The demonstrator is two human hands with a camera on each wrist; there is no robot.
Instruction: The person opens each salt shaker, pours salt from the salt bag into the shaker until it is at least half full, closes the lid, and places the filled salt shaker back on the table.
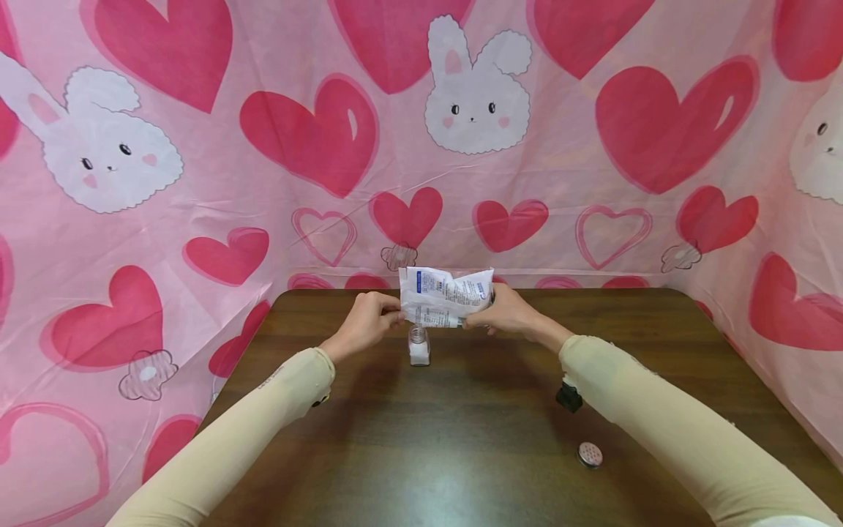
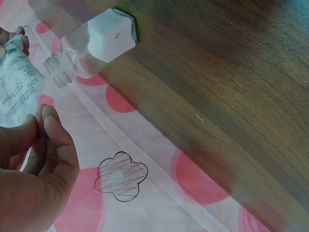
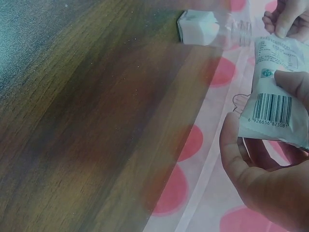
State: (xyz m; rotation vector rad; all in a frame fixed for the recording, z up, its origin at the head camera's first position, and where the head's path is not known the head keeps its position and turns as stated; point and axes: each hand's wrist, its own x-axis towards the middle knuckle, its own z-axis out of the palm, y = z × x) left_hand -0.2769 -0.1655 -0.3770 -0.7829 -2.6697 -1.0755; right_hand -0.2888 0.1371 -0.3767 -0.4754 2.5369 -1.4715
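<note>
A white printed bag [image 1: 443, 298] is held sideways over the far part of the table. My left hand [image 1: 364, 322] pinches its left edge between thumb and fingers. My right hand [image 1: 514, 313] grips the opposite end, with the thumb on one face near the barcode [image 3: 273, 108] and the fingers behind. Just below the bag's left part stands an uncapped clear glass jar [image 1: 419, 350], upright and partly filled with a white substance [image 2: 108, 36]. What the bag contains is hidden.
A round perforated shaker lid [image 1: 590, 455] lies on the dark wooden table [image 1: 421, 446], near the right forearm. Small white specks dot the tabletop in the right wrist view. Behind the table hangs a pink cloth [image 1: 527, 176] with hearts and rabbits.
</note>
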